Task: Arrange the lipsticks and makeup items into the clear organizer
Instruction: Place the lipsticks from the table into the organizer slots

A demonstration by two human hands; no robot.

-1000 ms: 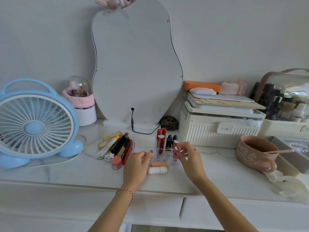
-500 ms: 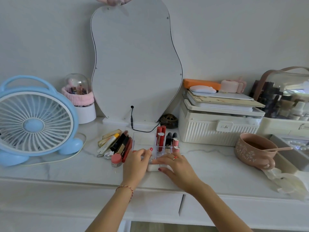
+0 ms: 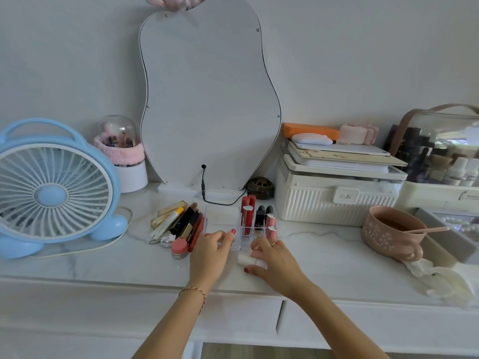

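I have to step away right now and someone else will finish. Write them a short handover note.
Left hand: open, steadying the clear organizer at its front edge.
Right hand: closing over a white lipstick tube lying on the counter; grasp unclear.
Done: several lipsticks stand in the organizer's right slots.
Left: the white tube, plus the makeup pile left of the organizer.

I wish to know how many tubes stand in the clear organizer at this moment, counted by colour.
Standing in the clear organizer:
red tubes: 3
black tubes: 2
pink tubes: 2
Total: 7
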